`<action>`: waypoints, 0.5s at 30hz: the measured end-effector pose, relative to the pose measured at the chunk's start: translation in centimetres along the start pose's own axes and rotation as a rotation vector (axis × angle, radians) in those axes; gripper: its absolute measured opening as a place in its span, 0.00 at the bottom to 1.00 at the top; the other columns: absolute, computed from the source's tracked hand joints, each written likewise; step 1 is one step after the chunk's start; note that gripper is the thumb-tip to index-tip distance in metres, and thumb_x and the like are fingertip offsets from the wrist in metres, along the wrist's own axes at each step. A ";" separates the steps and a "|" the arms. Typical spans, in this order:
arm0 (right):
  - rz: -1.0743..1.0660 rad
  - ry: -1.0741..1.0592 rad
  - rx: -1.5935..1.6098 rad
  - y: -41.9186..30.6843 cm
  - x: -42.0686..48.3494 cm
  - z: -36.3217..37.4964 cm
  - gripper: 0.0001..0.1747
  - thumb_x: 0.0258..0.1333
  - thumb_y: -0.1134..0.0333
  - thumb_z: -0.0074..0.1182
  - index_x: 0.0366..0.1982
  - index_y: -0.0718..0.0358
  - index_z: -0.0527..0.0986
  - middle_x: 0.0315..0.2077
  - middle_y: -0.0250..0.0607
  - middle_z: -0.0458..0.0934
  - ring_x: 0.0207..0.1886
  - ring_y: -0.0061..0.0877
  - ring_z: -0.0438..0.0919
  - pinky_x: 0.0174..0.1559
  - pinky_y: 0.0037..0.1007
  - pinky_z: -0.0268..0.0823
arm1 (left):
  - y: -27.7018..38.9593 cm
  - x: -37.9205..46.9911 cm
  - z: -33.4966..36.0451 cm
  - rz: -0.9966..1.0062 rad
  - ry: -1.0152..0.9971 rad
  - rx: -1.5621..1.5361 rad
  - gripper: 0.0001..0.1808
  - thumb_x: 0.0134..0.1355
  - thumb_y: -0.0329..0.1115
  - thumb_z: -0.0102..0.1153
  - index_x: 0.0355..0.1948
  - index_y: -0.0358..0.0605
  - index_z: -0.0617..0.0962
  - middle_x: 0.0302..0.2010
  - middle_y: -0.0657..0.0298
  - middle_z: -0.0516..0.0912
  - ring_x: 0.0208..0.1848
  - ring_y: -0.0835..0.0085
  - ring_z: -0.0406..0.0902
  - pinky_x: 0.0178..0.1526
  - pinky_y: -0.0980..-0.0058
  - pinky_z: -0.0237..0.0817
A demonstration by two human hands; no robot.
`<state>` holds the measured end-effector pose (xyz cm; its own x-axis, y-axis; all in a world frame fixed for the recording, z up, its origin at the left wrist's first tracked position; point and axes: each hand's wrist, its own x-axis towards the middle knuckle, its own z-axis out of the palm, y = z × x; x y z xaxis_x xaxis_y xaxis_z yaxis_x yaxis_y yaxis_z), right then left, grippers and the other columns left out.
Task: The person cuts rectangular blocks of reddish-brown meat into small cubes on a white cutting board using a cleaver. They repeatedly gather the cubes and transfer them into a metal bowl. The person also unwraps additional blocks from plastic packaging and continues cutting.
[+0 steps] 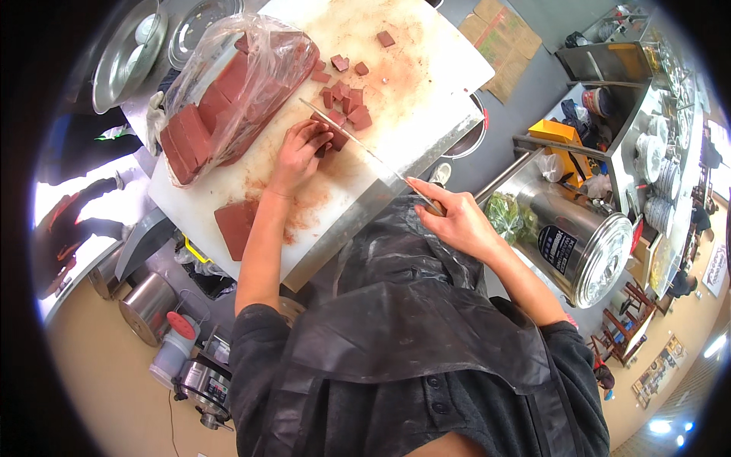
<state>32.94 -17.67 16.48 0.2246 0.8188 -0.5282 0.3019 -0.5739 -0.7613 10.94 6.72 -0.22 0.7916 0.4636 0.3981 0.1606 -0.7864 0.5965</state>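
Note:
In the head view, my right hand [454, 214] grips the wooden handle of a long-bladed knife [365, 145]. Its blade slants up and left over a white cutting board [400, 74]. My left hand [300, 151] has curled fingers against a dark red block, apparently blood curd [337, 137], right beside the blade; the fingers partly hide it. Beyond the blade lie several cut cubes [348, 103] in a loose pile. A clear plastic bag [257, 74] at the left of the board holds large blocks of the same curd [214, 114]. Another slab [234, 225] lies near my left forearm.
Metal basins [128, 63] stand past the board's far left corner. On my right are a large stainless steel pot [571, 257], bagged greens [505, 214] and a metal counter with stacked bowls [662, 197]. Flattened cardboard [499, 43] lies on the floor.

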 end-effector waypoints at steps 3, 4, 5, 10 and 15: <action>-0.056 0.020 -0.046 -0.6 0.9 0.6 0.28 0.63 0.68 0.61 0.65 0.55 0.75 0.18 0.36 0.56 0.23 0.17 0.57 0.29 0.23 0.60 | -1.8 -1.1 1.6 -0.367 -0.051 -0.393 0.22 0.46 0.18 0.68 0.45 0.42 0.86 0.51 0.60 0.84 0.58 0.56 0.77 0.61 0.61 0.70; -0.055 0.019 -0.056 -0.7 1.1 0.7 0.28 0.63 0.68 0.61 0.65 0.54 0.75 0.18 0.36 0.57 0.23 0.17 0.57 0.29 0.24 0.61 | -2.3 -1.4 2.0 -0.444 -0.063 -0.471 0.22 0.45 0.18 0.68 0.45 0.42 0.86 0.51 0.60 0.84 0.58 0.56 0.78 0.61 0.61 0.70; -0.056 0.020 -0.061 -0.7 1.2 0.8 0.28 0.63 0.67 0.61 0.65 0.54 0.75 0.18 0.36 0.58 0.23 0.17 0.57 0.29 0.24 0.61 | -2.7 -1.5 2.3 -0.446 -0.074 -0.473 0.22 0.45 0.18 0.68 0.45 0.43 0.86 0.51 0.60 0.84 0.58 0.56 0.78 0.61 0.61 0.70; -0.038 0.018 -0.078 -0.6 1.4 1.2 0.27 0.63 0.67 0.60 0.64 0.54 0.75 0.19 0.40 0.60 0.22 0.20 0.57 0.29 0.25 0.63 | -3.2 -1.9 3.0 -0.375 -0.050 -0.488 0.24 0.44 0.20 0.69 0.46 0.44 0.87 0.52 0.59 0.83 0.58 0.56 0.77 0.62 0.60 0.69; -0.058 0.021 -0.097 -0.6 1.3 1.2 0.28 0.62 0.66 0.60 0.65 0.53 0.75 0.20 0.45 0.62 0.22 0.24 0.58 0.30 0.26 0.65 | -3.1 -2.1 3.1 -0.346 -0.038 -0.414 0.24 0.45 0.22 0.71 0.48 0.46 0.87 0.53 0.59 0.83 0.58 0.55 0.77 0.63 0.59 0.67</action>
<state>31.99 -16.24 15.79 0.2229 0.8511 -0.4754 0.4029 -0.5245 -0.7500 10.62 6.95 -5.03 0.7556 0.6460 0.1087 0.1761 -0.3601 0.9162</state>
